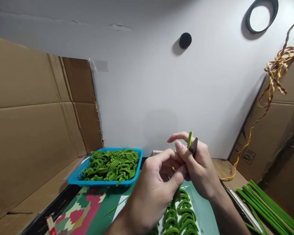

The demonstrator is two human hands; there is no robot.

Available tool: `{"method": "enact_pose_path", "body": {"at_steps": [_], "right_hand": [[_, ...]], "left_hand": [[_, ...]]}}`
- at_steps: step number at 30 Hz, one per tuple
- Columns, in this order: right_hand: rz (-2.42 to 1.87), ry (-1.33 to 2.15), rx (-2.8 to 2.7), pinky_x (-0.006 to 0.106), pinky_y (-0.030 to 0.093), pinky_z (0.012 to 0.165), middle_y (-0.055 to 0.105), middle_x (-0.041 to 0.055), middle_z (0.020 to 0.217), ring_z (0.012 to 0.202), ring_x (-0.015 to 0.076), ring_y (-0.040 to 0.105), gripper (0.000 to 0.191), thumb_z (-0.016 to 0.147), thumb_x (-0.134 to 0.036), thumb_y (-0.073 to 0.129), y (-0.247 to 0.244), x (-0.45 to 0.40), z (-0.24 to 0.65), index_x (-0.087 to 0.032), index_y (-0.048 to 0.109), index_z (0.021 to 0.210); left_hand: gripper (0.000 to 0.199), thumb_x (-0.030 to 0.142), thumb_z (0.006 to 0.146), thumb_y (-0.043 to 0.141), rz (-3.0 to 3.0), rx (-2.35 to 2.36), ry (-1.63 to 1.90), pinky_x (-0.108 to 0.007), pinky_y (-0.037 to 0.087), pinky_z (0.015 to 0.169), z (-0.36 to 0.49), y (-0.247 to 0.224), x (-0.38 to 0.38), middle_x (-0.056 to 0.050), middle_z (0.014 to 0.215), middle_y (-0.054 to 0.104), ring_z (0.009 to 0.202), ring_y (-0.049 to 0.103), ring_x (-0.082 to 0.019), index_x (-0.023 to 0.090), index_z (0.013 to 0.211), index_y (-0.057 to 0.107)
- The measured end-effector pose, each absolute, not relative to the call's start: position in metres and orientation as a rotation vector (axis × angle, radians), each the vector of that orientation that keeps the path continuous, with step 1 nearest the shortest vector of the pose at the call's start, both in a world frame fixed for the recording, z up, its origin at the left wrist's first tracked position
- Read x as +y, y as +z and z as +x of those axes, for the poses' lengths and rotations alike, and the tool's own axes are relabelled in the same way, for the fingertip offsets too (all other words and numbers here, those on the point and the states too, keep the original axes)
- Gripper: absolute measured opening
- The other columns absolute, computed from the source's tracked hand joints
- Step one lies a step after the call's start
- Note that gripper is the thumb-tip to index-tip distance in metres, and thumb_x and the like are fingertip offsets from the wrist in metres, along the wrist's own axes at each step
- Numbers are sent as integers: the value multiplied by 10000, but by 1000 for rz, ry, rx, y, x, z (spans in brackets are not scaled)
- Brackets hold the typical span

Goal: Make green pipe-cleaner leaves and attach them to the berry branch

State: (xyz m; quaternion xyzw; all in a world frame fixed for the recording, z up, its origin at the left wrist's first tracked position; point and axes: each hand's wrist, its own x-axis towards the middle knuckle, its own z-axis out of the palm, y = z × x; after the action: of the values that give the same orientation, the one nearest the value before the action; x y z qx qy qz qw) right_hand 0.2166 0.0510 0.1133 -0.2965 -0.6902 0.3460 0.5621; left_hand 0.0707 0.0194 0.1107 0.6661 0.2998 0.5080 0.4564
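Nearest: a white sheet on a green surface, with rows of curled green fuzzy pieces on it, partly behind the hands. Red-and-white stick-like item at bottom left, blurred, beside a red, cream and green patterned patch.

Left hand: fingers curled, thumb bent in close to them, up against the right hand. Can't tell what it grips; palm side is hidden.

Right hand: nearly closed, index finger partly extended. Thumb side has a slim green strip, end pointing up, plus a dark metal blade-like tool right beside it.

Long straight green stems lie lower right, past the right forearm.

Further back left: blue plastic basket, heaped with looped green fuzzy pieces. Brown cardboard panels flank both sides.

Far: pale wall with black round knob and black ring. Yellow-brown twisted cord hangs bunched at right.
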Motion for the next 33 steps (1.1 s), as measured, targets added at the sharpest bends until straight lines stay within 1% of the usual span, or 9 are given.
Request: {"method": "enact_pose_path", "body": {"at_steps": [2, 6, 9, 12, 16, 23, 26, 29, 33], "right_hand": [[-704, 768, -1594, 207, 355, 470, 424, -74, 606, 510, 83, 418, 343, 1077, -547, 569, 113, 52, 215, -235, 697, 1139], [-638, 874, -1568, 225, 366, 444, 466, -62, 638, 487, 93, 441, 405, 1058, -604, 569, 113, 52, 213, -238, 666, 1202], [-567, 992, -1584, 251, 396, 434, 454, -59, 653, 472, 113, 461, 586, 1035, -725, 495, 114, 49, 212, -252, 590, 1368], [-542, 1088, -1629, 291, 425, 454, 457, -47, 664, 493, 151, 482, 844, 971, -878, 343, 115, 46, 212, -279, 414, 1561], [-587, 1042, -1673, 342, 441, 503, 472, -18, 675, 557, 204, 481, 1019, 887, -969, 214, 115, 44, 213, -311, 251, 1664], [-658, 967, -1690, 462, 505, 714, 398, -22, 711, 641, 229, 439, 1025, 886, -968, 146, 114, 39, 211, -353, 185, 1706], [-696, 902, -1672, 465, 519, 735, 382, -11, 768, 681, 231, 443, 1029, 892, -961, 120, 115, 39, 211, -355, 168, 1722], [-715, 902, -1671, 443, 532, 707, 417, 2, 815, 693, 225, 460, 1013, 899, -954, 105, 116, 38, 211, -375, 126, 1730], [-742, 920, -1649, 448, 539, 712, 451, 18, 860, 715, 223, 479, 1022, 892, -963, 115, 117, 37, 212, -378, 154, 1729]], "left_hand": [[39, 207, 955, 757, 1635, 741, 1259, -177, 505, 680, 72, 112, 20, 19, 806, 678, 715, 603, -93, 178, 943, 733], [56, 191, 937, 768, 1615, 736, 1290, -171, 509, 669, 73, 115, 21, 8, 779, 699, 708, 634, -99, 163, 899, 737], [116, 213, 932, 771, 1584, 768, 1293, -164, 483, 589, 71, 117, 22, 23, 699, 671, 592, 579, -74, 159, 848, 714], [129, 216, 928, 766, 1561, 797, 1272, -151, 412, 486, 70, 117, 23, 32, 652, 655, 504, 510, -56, 157, 840, 694], [157, 214, 910, 771, 1539, 773, 1259, -157, 438, 496, 67, 119, 24, 20, 635, 661, 534, 586, -83, 155, 805, 670], [215, 226, 866, 808, 1658, 940, 1299, -162, 397, 459, 65, 122, 20, 59, 537, 575, 456, 509, -66, 172, 762, 628], [230, 253, 872, 813, 1633, 948, 1324, -155, 366, 419, 64, 120, 19, 86, 537, 574, 421, 476, -64, 209, 885, 588], [213, 299, 932, 763, 1648, 898, 1349, -150, 376, 406, 64, 119, 18, 102, 534, 566, 402, 472, -67, 235, 998, 571], [161, 309, 936, 773, 1703, 888, 1386, -156, 456, 414, 66, 116, 19, 69, 565, 601, 438, 534, -81, 212, 959, 646]]}}
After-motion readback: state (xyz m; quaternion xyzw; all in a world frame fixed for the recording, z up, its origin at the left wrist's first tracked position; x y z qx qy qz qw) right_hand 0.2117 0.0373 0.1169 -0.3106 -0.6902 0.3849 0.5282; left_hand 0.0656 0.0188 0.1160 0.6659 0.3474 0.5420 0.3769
